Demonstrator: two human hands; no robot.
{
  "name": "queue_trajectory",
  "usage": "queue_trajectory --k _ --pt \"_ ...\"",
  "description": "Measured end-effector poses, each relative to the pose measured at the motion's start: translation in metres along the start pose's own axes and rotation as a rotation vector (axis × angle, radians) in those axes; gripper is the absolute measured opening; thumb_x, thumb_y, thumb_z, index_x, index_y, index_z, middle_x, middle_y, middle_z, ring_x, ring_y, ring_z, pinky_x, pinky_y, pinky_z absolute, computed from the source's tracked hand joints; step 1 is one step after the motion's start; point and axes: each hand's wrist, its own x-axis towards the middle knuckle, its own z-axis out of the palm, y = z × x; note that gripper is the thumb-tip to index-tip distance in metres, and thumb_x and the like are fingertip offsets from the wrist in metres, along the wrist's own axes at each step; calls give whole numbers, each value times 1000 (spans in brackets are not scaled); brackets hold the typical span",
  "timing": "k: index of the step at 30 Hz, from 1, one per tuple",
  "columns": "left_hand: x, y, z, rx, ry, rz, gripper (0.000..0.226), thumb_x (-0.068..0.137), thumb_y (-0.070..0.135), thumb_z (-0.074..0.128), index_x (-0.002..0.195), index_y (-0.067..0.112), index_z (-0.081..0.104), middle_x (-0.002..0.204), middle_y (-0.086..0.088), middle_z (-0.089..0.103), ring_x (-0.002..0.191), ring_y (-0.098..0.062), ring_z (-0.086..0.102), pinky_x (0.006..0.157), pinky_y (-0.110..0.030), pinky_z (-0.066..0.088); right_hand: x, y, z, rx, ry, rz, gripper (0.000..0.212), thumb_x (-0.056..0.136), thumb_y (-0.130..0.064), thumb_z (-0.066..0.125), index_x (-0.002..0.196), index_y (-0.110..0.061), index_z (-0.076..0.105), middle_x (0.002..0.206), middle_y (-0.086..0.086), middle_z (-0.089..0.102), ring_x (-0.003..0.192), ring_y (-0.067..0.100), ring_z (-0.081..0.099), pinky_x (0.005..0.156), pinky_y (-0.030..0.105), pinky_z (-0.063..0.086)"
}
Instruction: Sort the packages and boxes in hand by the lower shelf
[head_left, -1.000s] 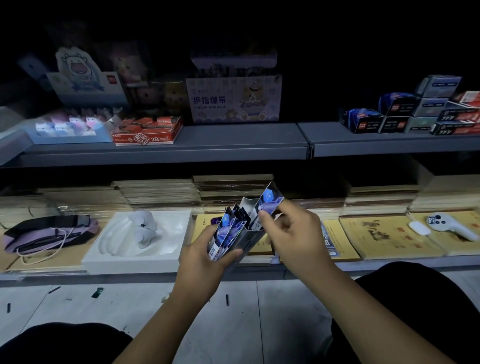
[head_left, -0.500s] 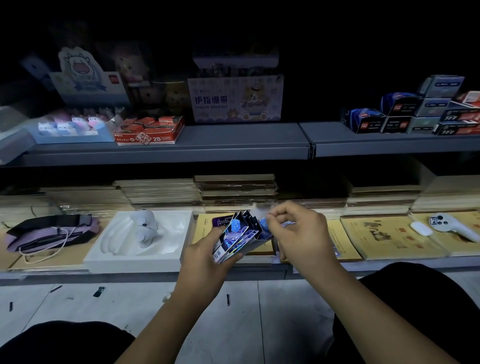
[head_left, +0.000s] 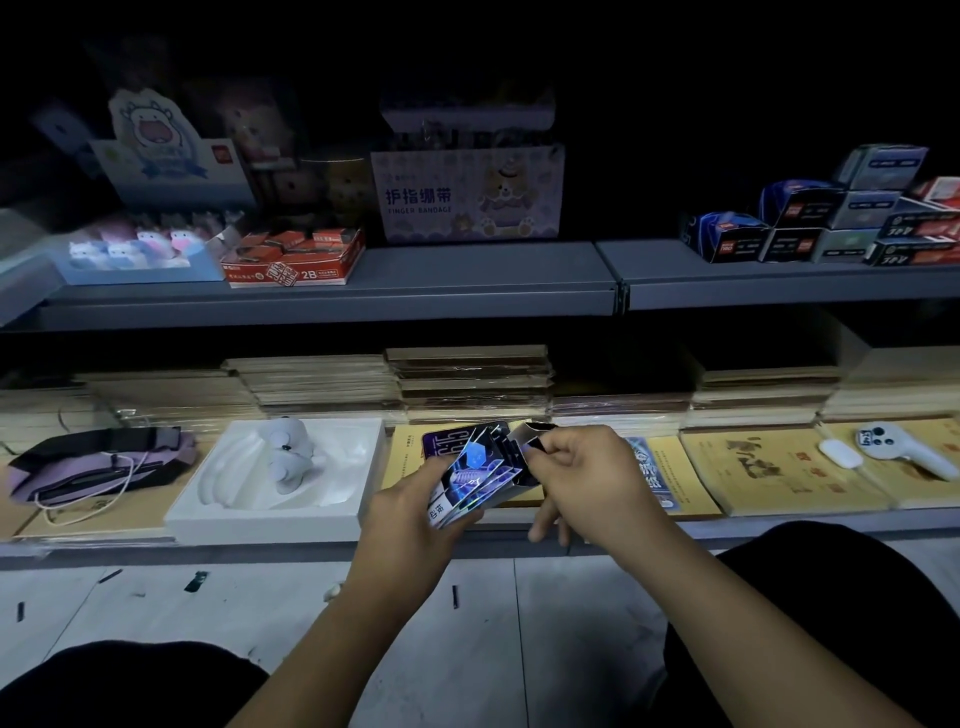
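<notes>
My left hand (head_left: 410, 512) grips a fanned bundle of shiny blue card packs (head_left: 475, 475) just above the front edge of the low shelf (head_left: 779, 527). My right hand (head_left: 582, 480) pinches the silvery top corner of one pack (head_left: 527, 434) at the bundle's upper right. Another purple-blue pack (head_left: 441, 441) lies on the yellow books behind the bundle, partly hidden by it.
A white tray (head_left: 208, 512) with a white toy stands left of my hands, and a purple-black strap bag (head_left: 98, 462) lies further left. Yellow books (head_left: 769, 473), a white case and a white controller (head_left: 904, 449) lie right. Boxes fill the upper shelf (head_left: 467, 291).
My right hand, which held one pack raised above the fan, came down and pushed it into the bundle. The fan closed up and sank slightly in my left hand.
</notes>
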Motion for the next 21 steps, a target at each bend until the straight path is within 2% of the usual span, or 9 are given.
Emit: queue_trajectory --k 2,5,7,10,13,16,18,21 --pt "0 0 0 2 3 6 45 81 30 85 119 37 61 105 19 73 92 2 68 75 -21 58 0 0 -2 13 -55 23 28 107 -16 48 102 7 64 70 32 70 33 18 58 32 19 33" --pt "-1 1 0 -6 8 15 44 81 28 85 116 40 60 99 27 69 91 7 66 71 -14 55 -1 -1 -4 64 -135 19 31 109 -12 41 108 11 61 67 38 64 29 17 54 32 19 33" --pt "-1 2 -1 -20 9 27 45 81 27 85 116 40 60 97 29 68 91 8 66 70 -10 53 -4 -2 -5 92 -192 28 31 110 -11 36 112 9 60 66 38 60 30 17 55 33 18 34" --pt "-2 3 -2 -29 12 52 48 81 27 85 117 43 58 100 26 70 91 7 67 73 -12 53 -6 -3 -3 111 -267 76 29 109 -10 30 113 7 53 62 33 59 32 21 55 36 17 37" --pt "-3 4 -3 -33 22 77 53 81 23 86 115 50 55 97 31 69 90 7 67 74 -10 52 -4 -1 -1 115 -316 75 29 108 -13 27 113 -4 54 56 28 60 42 31 58 41 24 44" --pt "-4 5 -4 -32 34 89 56 81 21 86 114 51 53 97 35 66 90 8 66 73 -7 50 -3 2 -5 75 -373 63 32 109 -15 26 117 -22 55 58 28 62 46 33 59 43 27 47" --pt "-4 4 -4 -22 14 96 54 81 22 86 114 51 54 97 33 67 90 7 66 74 -10 53 -4 3 -6 49 -402 73 30 110 -15 25 119 -23 52 55 21 62 48 33 61 45 27 49" --pt "-3 1 -1 10 -24 105 48 81 28 85 117 43 57 99 24 71 89 1 68 74 -24 58 -5 2 -4 37 -360 60 21 109 -11 27 111 -16 47 52 13 62 51 36 63 45 29 49"
